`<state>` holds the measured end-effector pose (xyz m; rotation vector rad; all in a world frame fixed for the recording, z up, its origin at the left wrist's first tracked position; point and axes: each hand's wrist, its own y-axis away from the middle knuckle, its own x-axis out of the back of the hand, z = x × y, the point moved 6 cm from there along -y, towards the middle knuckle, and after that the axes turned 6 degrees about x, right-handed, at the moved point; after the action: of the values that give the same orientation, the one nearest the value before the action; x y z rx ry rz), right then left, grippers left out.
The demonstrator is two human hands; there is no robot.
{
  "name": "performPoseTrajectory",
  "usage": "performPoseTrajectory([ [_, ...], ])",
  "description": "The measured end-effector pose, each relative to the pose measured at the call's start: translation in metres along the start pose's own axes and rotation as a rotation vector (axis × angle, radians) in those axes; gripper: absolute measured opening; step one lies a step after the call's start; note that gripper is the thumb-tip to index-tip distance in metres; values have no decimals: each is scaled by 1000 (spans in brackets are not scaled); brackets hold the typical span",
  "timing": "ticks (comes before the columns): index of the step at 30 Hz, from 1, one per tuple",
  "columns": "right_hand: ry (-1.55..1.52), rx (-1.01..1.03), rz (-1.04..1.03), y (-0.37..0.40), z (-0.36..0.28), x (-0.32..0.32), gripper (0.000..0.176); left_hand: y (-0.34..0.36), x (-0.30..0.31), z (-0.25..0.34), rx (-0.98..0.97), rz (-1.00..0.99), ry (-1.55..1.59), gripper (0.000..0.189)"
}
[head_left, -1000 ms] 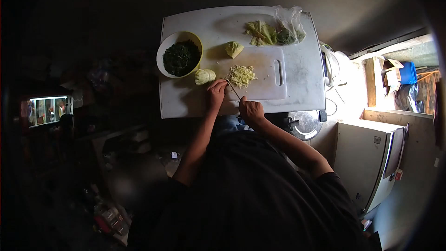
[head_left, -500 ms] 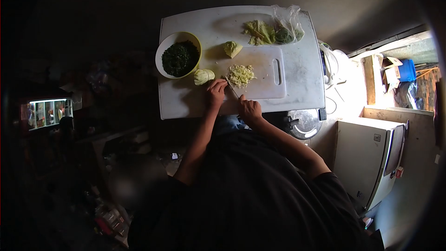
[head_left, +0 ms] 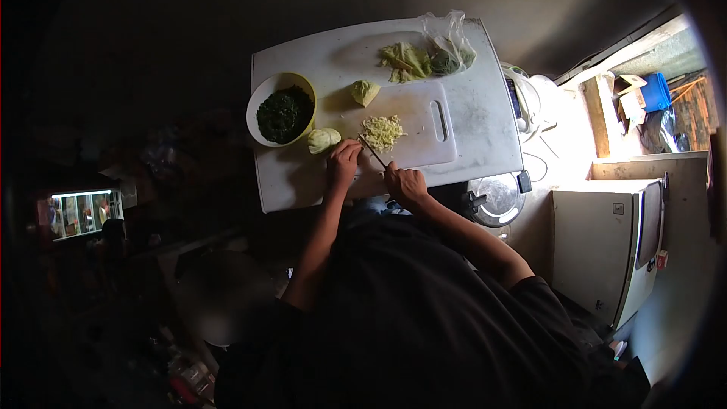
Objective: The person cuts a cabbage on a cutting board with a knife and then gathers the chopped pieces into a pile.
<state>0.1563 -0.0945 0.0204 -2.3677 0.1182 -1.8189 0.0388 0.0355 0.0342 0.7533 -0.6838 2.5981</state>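
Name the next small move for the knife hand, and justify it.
Probably ease the left hand slightly away from the blade before any slice. The right hand grips the knife, whose blade angles close to the left fingertips, beside the chopped pale vegetable. What those fingertips hold, if anything, is too small to tell.

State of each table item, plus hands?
Bowl: upright, holding dark chopped greens
Cutting board: lying flat
Chopped cabbage: heaped on board
Two cabbage chunks: unshredded
Loose leaves: crumpled
Clear bag: something green inside
Knife: gripped
Right hand: closed on knife
Left hand: fingers bent, grip unclear
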Motion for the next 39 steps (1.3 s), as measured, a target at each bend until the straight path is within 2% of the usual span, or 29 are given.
performPoseTrajectory([
  [1,-103,-76,-61,-2,2,1,17,0,0,0,-2,-1,-5,4],
  [4,-100,-63,29,0,0,-1,17,-2,0,-2,-13,-16,-17,4],
  [8,-99,-79,-18,5,7,-25,17,-1,1,1,34,-28,-37,4],
  [10,-53,-111,-167,4,6,-20,15,-2,3,5,-6,28,-101,7],
  [13,-64,-113,-169,2,-3,6,18,1,2,2,27,47,-115,7],
  [20,-58,-87,-112,5,-4,6,23,6,-4,-4,46,83,-93,5],
  [25,-93,-110,-238,1,-3,9,19,9,0,2,-17,144,-163,5],
  [32,-96,-30,-281,-5,-1,0,15,10,-3,-12,63,161,-54,5],
  [35,-137,-107,-303,-8,2,-1,14,11,-5,-15,67,172,-28,7],
  [37,-90,-80,-161,-9,4,-6,13,11,-6,-16,73,178,25,8],
  [38,-93,-78,-162,-9,3,-13,13,10,-5,-16,76,178,22,8],
  [39,-63,-22,-42,-12,-1,-10,13,10,-5,-16,54,186,11,8],
])
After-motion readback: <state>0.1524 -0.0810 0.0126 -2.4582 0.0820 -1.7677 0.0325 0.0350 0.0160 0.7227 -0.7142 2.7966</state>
